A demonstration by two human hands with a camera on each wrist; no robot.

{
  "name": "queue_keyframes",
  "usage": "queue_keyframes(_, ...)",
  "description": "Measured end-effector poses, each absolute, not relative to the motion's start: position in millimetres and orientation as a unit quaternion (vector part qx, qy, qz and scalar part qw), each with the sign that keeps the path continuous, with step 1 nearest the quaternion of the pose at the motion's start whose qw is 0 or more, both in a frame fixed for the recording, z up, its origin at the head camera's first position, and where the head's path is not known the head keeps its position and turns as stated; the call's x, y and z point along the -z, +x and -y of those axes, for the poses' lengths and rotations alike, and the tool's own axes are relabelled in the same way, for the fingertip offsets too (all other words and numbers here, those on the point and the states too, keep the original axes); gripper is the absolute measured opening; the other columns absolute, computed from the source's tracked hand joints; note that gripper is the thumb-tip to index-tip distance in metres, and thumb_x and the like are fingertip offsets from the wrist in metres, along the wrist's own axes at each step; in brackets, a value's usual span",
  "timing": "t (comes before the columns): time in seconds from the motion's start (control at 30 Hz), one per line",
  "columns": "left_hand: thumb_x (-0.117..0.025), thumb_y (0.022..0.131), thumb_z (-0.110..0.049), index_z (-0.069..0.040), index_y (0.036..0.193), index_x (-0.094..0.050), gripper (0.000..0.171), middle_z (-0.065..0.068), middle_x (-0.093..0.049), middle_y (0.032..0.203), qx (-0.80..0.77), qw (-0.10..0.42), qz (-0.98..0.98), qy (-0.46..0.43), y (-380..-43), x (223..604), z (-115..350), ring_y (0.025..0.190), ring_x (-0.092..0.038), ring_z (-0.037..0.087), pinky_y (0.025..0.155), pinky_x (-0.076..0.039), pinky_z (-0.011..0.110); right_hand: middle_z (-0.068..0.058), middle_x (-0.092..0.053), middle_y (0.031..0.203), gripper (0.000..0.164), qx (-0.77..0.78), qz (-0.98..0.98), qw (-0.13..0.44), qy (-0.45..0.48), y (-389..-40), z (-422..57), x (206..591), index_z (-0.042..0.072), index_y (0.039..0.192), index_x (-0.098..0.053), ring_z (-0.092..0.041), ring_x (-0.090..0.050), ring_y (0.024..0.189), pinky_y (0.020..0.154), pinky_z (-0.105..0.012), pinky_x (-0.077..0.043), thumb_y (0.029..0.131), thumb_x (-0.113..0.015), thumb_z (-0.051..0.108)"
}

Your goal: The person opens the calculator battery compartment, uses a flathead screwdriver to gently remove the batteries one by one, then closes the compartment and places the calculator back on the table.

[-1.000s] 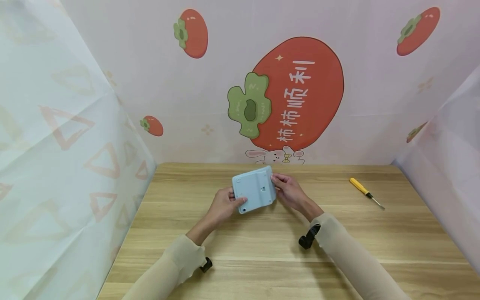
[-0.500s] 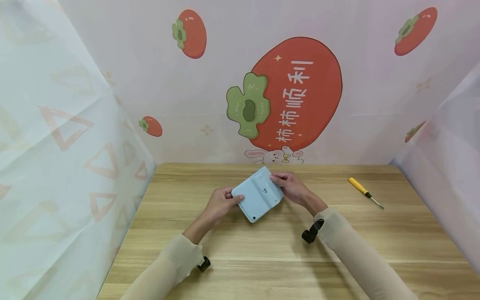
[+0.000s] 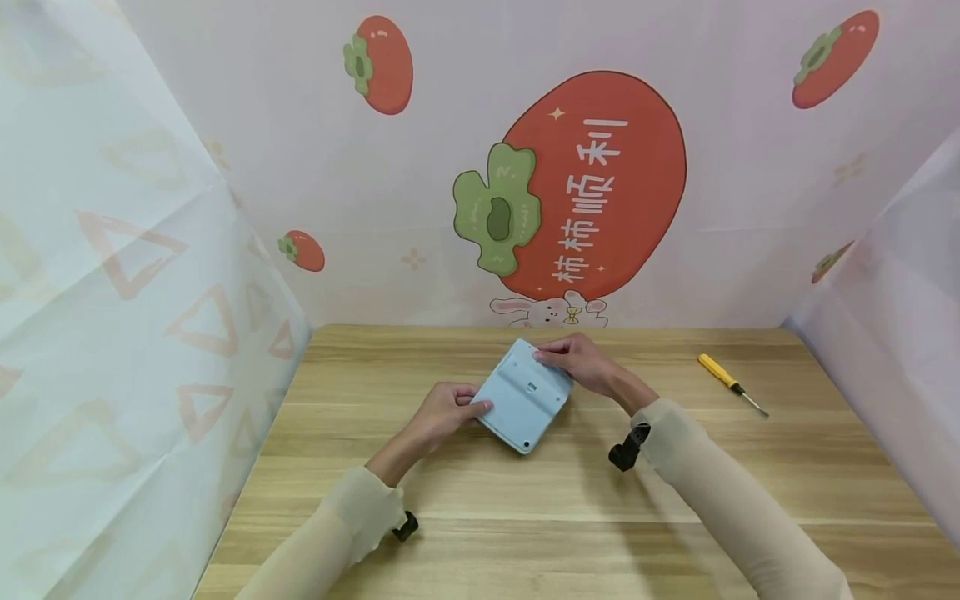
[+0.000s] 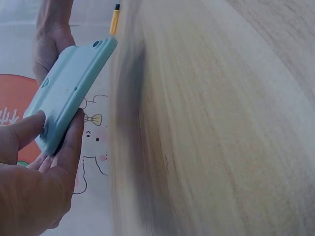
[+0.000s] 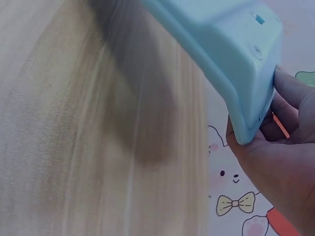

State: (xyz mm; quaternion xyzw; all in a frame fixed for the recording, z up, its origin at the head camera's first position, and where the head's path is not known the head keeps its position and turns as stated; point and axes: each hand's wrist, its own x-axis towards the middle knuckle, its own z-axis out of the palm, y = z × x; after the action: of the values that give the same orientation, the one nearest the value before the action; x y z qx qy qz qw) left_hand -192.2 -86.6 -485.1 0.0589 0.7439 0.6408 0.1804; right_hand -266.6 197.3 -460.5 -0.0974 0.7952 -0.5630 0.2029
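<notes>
A light-blue plastic device [image 3: 522, 398], shaped like a desk calculator, is held above the table with its back toward the head camera. One end is thicker, and small round holes and a little slot show on the back; its other face is hidden. My left hand [image 3: 442, 411] pinches the left edge, thumb on the back and fingers beneath. At the thicker far end, my right hand [image 3: 587, 364] grips the edge with its thumb on the back. In the right wrist view the device [image 5: 216, 44] is tilted, its corner between thumb and fingers.
A screwdriver [image 3: 720, 371] with a yellow handle lies on the wooden table [image 3: 525, 533] to the right, its shaft pointing toward the near right. Behind the table stands a wall sheet [image 3: 405, 192] printed with persimmons and a rabbit. Pale sheets flank both sides.
The device has turned clockwise in the head view, its lower corner swinging to the right. My right hand has shifted slightly right and away; my left hand keeps its pinch on the left edge.
</notes>
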Motion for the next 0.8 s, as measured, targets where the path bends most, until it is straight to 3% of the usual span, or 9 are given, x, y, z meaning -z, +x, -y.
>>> queue_keyframes(0.2,-0.069,0.101,-0.001,0.015,0.116,-0.07,0.022,0.024,-0.078,0.106,-0.645,0.227,-0.725,0.08,-192.0,490.0,86.8,0.093,-0.077,0.02,0.091,-0.063,0.046,-0.014,-0.069,0.14,0.037,0.52,-0.822,0.205,-0.106,-267.7,-194.4,455.8,0.006,0.136,-0.07,-0.016,-0.064,0.101,0.082,-0.026,-0.053,0.103,-0.072,0.023)
queue_keyframes(0.47,-0.069,0.103,-0.008,0.009,0.109,-0.074,0.018,0.017,-0.08,0.101,-0.596,0.248,-0.758,0.092,-191.1,490.7,85.6,0.088,-0.076,0.018,0.082,-0.065,0.04,-0.016,-0.069,0.139,0.033,0.5,-0.825,0.228,-0.133,-270.4,-188.4,451.0,0.004,0.132,-0.073,-0.02,-0.067,0.115,0.088,-0.028,-0.055,0.101,-0.074,0.018)
queue_keyframes(0.8,-0.071,0.102,-0.011,0.005,0.106,-0.077,0.017,0.014,-0.081,0.097,-0.565,0.248,-0.779,0.11,-190.0,494.7,82.9,0.086,-0.076,0.016,0.079,-0.066,0.038,-0.016,-0.075,0.128,0.032,0.476,-0.831,0.238,-0.163,-274.3,-178.4,444.7,0.002,0.127,-0.075,-0.017,-0.065,0.096,0.077,-0.028,-0.053,0.099,-0.077,0.017)
